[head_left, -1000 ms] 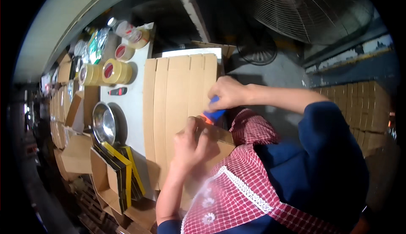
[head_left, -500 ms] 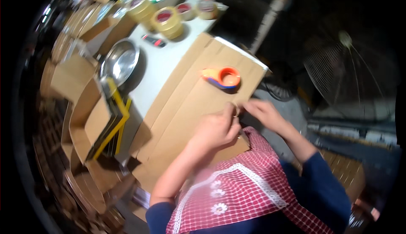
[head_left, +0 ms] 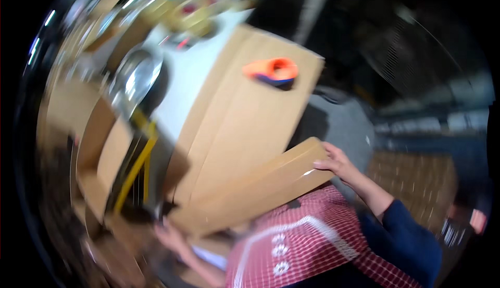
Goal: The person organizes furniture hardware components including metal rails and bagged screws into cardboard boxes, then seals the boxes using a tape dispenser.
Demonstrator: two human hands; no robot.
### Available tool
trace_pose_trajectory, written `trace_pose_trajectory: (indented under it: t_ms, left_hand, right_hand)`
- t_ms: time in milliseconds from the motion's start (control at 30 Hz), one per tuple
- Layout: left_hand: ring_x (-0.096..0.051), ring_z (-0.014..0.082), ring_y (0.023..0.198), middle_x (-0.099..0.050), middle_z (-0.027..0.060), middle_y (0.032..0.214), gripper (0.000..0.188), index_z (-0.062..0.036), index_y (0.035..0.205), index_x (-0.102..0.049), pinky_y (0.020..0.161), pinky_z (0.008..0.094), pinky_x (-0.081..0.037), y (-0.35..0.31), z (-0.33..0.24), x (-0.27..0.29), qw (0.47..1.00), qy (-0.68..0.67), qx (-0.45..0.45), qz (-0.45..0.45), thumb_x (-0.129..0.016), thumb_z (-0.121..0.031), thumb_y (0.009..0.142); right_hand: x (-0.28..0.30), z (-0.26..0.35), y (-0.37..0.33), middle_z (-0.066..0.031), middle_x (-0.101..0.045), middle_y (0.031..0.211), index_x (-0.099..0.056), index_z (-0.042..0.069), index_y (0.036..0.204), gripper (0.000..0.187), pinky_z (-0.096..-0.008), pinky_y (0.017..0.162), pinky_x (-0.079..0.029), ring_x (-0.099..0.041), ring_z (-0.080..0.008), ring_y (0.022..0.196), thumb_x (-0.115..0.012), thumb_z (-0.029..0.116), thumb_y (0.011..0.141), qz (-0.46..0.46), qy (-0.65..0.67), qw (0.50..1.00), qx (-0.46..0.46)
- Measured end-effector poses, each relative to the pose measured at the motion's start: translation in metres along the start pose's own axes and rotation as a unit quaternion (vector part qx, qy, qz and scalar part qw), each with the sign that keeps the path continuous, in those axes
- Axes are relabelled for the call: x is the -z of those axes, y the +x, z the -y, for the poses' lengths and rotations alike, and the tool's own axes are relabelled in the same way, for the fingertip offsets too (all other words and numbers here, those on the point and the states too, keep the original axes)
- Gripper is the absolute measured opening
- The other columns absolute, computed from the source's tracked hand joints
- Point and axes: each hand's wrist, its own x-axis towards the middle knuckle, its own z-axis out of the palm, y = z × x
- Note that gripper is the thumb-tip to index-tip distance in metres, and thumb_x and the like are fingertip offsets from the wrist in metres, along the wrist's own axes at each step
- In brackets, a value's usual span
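My right hand (head_left: 338, 163) grips the right end of a long, narrow brown cardboard piece (head_left: 250, 189), thumb on top and fingers behind its edge. The piece lies slanting in front of my apron; a shiny streak shows near its right end. My left hand (head_left: 171, 238) is at the lower left, by the piece's other end, with its fingers smeared by motion. Whether it touches the piece I cannot tell. Beyond lies a flat cardboard sheet (head_left: 229, 95); on it sits an orange and blue tape dispenser (head_left: 268, 72).
A white table (head_left: 182, 85) carries a metal bowl (head_left: 136, 77) and rolls of yellowish tape (head_left: 195, 22). At the left stand open cardboard boxes (head_left: 88, 147) and a black and yellow frame-like object (head_left: 140, 168). A large fan (head_left: 406, 53) is at the far right.
My hands were close together at the sheet's near edge; now they are wide apart, the left one lower left. The narrow cardboard piece now shows between them, and the view has shifted.
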Motion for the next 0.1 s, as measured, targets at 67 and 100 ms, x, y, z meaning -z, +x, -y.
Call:
trace_pose_trajectory:
  t_ms: [67, 100]
  left_hand:
    - [-0.065, 0.034, 0.112, -0.065, 0.026, 0.128, 0.056, 0.0005, 0.132, -0.061, 0.102, 0.0485, -0.05, 0.053, 0.163, -0.035, 0.881, -0.406, 0.15, 0.19, -0.062, -0.046, 0.101]
    - [-0.065, 0.034, 0.112, -0.065, 0.026, 0.128, 0.056, 0.0005, 0.132, -0.061, 0.102, 0.0485, -0.05, 0.076, 0.132, -0.09, 0.868, -0.412, 0.119, 0.25, -0.062, -0.046, 0.101]
  right_hand:
    - [0.0, -0.024, -0.016, -0.0095, -0.067, 0.122, -0.058, 0.002, 0.131, 0.052, -0.0324, 0.099, -0.051, -0.063, -0.0172, 0.114, -0.081, 0.018, 0.087, -0.024, 0.025, 0.999, 0.026]
    - [0.005, -0.04, -0.015, -0.0086, -0.067, 0.121, -0.06, 0.002, 0.13, 0.051, -0.032, 0.098, -0.051, -0.063, -0.0167, 0.113, -0.082, 0.02, 0.087, -0.045, 0.022, 0.998, 0.038]
